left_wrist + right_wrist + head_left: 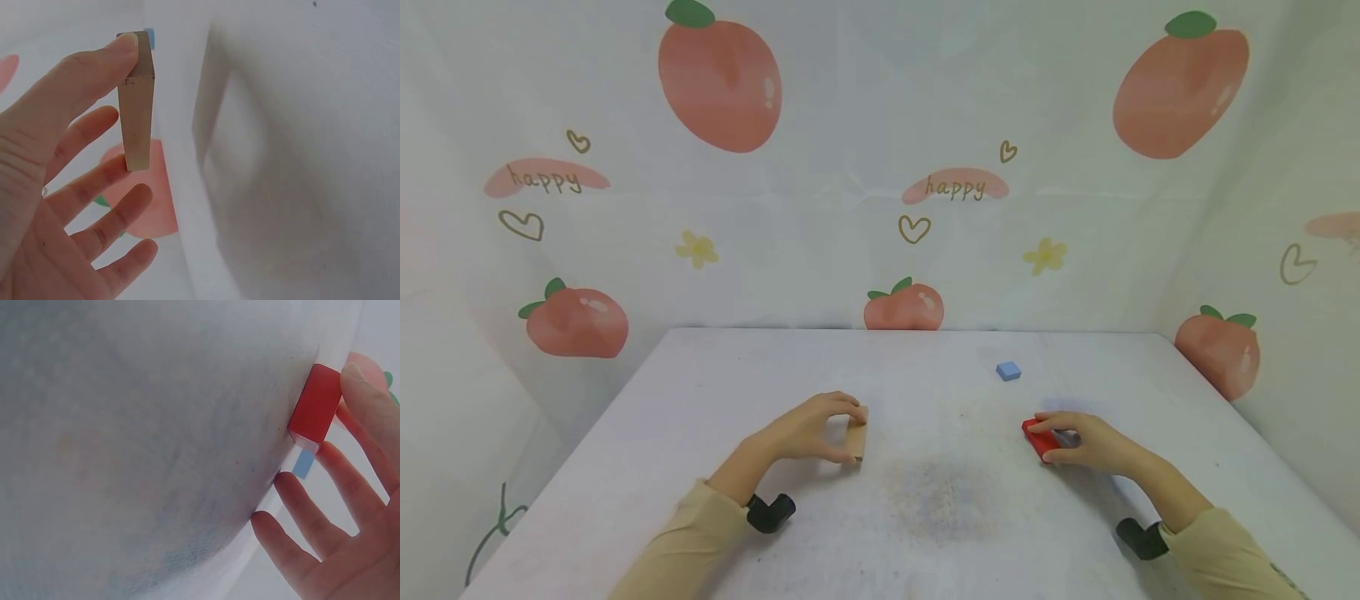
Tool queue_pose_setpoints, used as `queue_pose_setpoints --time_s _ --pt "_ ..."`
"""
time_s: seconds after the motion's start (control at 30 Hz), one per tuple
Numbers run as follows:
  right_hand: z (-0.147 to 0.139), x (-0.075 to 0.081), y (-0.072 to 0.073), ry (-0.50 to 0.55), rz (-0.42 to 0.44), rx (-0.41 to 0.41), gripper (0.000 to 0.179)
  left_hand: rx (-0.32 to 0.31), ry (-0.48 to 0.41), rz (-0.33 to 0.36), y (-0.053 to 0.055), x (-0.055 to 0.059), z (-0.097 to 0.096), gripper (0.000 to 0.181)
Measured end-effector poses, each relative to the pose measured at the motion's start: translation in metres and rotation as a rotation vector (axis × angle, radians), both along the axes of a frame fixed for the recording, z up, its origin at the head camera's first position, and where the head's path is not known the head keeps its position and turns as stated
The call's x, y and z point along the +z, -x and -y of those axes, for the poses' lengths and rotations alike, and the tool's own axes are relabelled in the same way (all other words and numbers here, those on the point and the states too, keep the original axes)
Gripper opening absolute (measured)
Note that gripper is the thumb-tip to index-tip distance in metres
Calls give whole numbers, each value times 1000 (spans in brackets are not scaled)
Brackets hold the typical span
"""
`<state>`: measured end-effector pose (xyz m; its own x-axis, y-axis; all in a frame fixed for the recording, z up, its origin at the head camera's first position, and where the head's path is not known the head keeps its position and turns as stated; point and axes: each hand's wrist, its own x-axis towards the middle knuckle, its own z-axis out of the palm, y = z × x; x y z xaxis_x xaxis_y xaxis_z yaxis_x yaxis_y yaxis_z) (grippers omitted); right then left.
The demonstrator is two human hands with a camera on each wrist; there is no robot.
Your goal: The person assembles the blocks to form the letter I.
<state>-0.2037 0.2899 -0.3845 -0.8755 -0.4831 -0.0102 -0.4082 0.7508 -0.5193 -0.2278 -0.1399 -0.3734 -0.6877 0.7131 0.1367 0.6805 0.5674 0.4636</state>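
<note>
A plain wooden block [857, 437], long and rectangular, is pinched lengthwise between the thumb and fingertips of my left hand [820, 427]. In the left wrist view the wooden block [136, 119] is apart from its shadow, held off the table. My right hand [1096, 442] grips a red block [1039, 439] by its ends, thumb on one side and fingers on the other. The right wrist view shows the red block [317, 403] close to the table surface; whether it touches is hard to tell. Two fingertips there rest at or near the tabletop.
A small blue block [1008, 372] lies farther back on the white table [940, 392], right of centre. Behind the table hangs a white curtain [835, 108] printed with fruit. A dark smudge [947, 500] marks the tabletop between the hands. Each wrist carries a black camera mount.
</note>
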Motion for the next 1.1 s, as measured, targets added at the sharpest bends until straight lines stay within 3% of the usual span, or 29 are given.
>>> queue_pose_setpoints --time_s 0.5,1.1 --pt "-1 -2 1 4 -2 -11 40 49 43 -22 5 -4 -32 43" --pt "0 -1 0 8 2 -1 41 15 22 8 19 -9 -73 43"
